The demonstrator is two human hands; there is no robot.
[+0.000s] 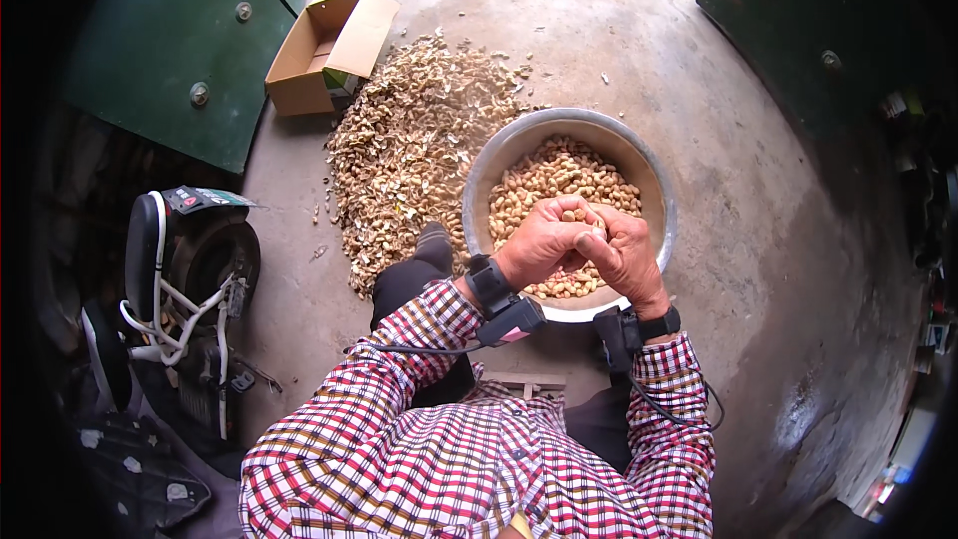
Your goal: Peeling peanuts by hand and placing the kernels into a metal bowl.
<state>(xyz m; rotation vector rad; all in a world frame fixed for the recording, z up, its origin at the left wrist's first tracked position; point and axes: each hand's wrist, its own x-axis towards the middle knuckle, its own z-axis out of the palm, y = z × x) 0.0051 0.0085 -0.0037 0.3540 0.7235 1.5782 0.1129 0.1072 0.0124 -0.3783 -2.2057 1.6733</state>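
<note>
Over a round metal basin [473, 202], my left hand [539, 242] and my right hand [626, 248] meet with fingers bent and closed. Pale peanuts [572, 217] show between the fingers and thumbs of both hands. How many are held is hard to make out. Below, unshelled peanuts [559, 172] fill much of the basin, with some pinkish pieces near its front edge, under my left hand. Left of the basin, a wide heap of broken peanut shells [409, 145] lies on the concrete floor. Dark bands with small devices are strapped to both wrists.
An open cardboard box [299, 80] stands behind the shell heap. Green metal doors [190, 50] flank the opening at the far side. A white-framed object with a black pad [150, 250] is at the left. My shod foot [433, 248] touches the heap's edge.
</note>
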